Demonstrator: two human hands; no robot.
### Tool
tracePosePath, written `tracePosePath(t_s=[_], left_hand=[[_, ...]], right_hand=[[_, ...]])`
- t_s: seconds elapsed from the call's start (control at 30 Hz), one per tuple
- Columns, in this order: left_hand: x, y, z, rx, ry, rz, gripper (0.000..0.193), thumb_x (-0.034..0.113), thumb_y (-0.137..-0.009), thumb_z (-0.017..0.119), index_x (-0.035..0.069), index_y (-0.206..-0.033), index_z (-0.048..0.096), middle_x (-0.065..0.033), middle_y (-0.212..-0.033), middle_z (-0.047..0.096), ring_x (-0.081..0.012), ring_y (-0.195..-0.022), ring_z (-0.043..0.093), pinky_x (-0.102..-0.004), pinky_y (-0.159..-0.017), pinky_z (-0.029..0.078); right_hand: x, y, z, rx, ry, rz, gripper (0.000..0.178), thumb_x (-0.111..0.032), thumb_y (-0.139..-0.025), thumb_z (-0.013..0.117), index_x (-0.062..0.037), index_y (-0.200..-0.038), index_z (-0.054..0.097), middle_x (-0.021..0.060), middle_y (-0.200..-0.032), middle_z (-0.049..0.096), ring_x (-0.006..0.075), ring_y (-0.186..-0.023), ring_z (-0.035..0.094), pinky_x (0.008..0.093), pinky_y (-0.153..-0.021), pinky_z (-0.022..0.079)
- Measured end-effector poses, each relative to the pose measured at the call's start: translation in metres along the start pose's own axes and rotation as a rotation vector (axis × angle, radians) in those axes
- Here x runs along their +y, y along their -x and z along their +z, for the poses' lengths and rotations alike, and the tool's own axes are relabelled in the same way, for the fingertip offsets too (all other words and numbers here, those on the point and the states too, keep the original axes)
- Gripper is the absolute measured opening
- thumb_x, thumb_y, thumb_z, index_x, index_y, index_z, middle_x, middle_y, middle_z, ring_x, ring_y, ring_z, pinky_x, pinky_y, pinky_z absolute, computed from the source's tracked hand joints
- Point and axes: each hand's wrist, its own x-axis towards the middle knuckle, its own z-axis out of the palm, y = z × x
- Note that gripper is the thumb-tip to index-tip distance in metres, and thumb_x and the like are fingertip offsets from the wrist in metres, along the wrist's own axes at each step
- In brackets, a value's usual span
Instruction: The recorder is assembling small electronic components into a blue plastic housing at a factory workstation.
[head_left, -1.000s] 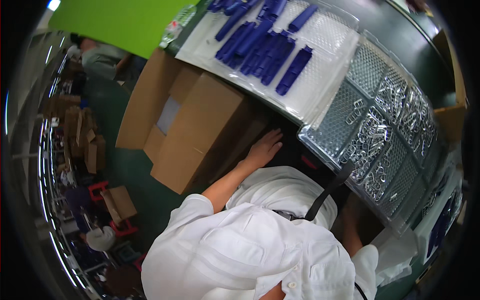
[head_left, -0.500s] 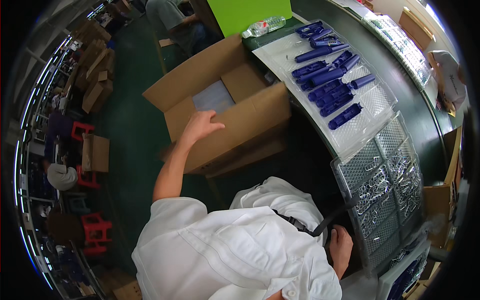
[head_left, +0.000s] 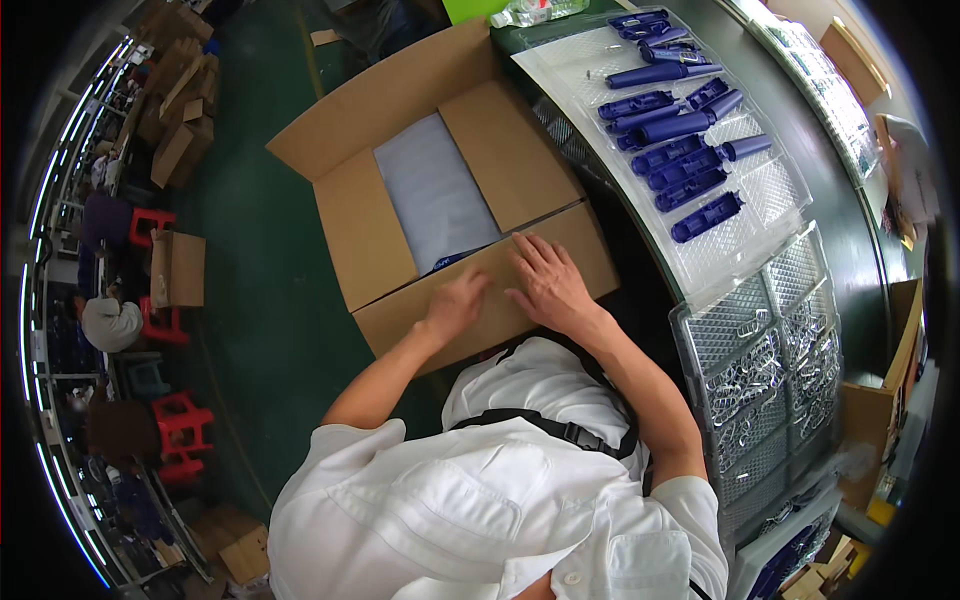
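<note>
Two bare hands meet at the box in the head view: the right hand (head_left: pixel 552 287), down by the waist half a second ago, has joined the left hand (head_left: pixel 458 305) at the near panel (head_left: pixel 395 315) of the open cardboard box (head_left: pixel 370 225) — beside the bench (head_left: pixel 822 150). Right fingers spread wide; left fingers curled, grip unclear. Apparently the panel now gets two-handed handling.
</note>
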Motion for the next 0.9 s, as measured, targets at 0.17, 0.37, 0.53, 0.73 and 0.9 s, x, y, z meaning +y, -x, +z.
tracePosePath(t_s=[0.17,0.37,0.53,0.73,0.9], left_hand=[[-0.051,-0.078,-0.042,0.553,-0.378,0.038,0.049,0.022,-0.091,0.077,0.007,-0.135,0.064,-0.0096,-0.149,0.058,-0.0370,-0.131,0.058,-0.0517,-0.107,0.047],[-0.131,-0.110,-0.064,0.430,-0.005,0.085,0.033,0.028,-0.093,0.076,0.013,-0.123,0.077,-0.0112,-0.125,0.076,-0.0343,-0.120,0.069,-0.0420,-0.097,0.054],[-0.134,-0.133,-0.141,0.712,0.838,-0.259,0.031,0.029,-0.105,0.068,0.002,-0.117,0.075,0.0006,-0.105,0.073,-0.0083,-0.093,0.061,-0.0273,-0.085,0.049],[-0.082,-0.115,-0.219,0.967,1.155,-0.140,0.030,0.021,-0.105,0.064,-0.001,-0.126,0.068,-0.0114,-0.117,0.073,-0.0205,-0.098,0.072,-0.0346,-0.088,0.059],[-0.081,-0.046,-0.169,1.414,-0.256,0.515,0.049,0.036,-0.095,0.079,0.004,-0.128,0.064,-0.0078,-0.103,0.070,-0.0181,-0.091,0.072,-0.0352,-0.081,0.060]], right_hand=[[0.015,0.035,0.065,-0.208,0.056,0.077,0.075,-0.028,-0.087,0.077,-0.0060,-0.153,0.049,0.0132,-0.170,0.031,0.0335,-0.156,0.030,0.0649,-0.117,0.033],[0.021,0.036,0.068,-0.222,-0.001,0.125,0.078,-0.022,-0.087,0.075,-0.0100,-0.157,0.045,0.0102,-0.173,0.026,0.0325,-0.158,0.027,0.0657,-0.120,0.030],[0.026,0.038,0.077,-0.247,-0.038,0.145,0.077,-0.019,-0.087,0.074,-0.0103,-0.158,0.044,0.0101,-0.173,0.026,0.0323,-0.159,0.026,0.0662,-0.121,0.029],[0.030,0.044,0.068,-0.225,-0.045,0.171,0.079,-0.015,-0.086,0.075,-0.0080,-0.158,0.042,0.0114,-0.173,0.025,0.0335,-0.160,0.023,0.0671,-0.121,0.028],[-0.008,0.017,0.011,-0.191,-0.920,0.464,0.102,-0.027,-0.087,0.083,-0.0034,-0.166,0.023,0.0222,-0.173,0.022,0.0360,-0.141,0.054,0.0547,-0.116,0.044]])
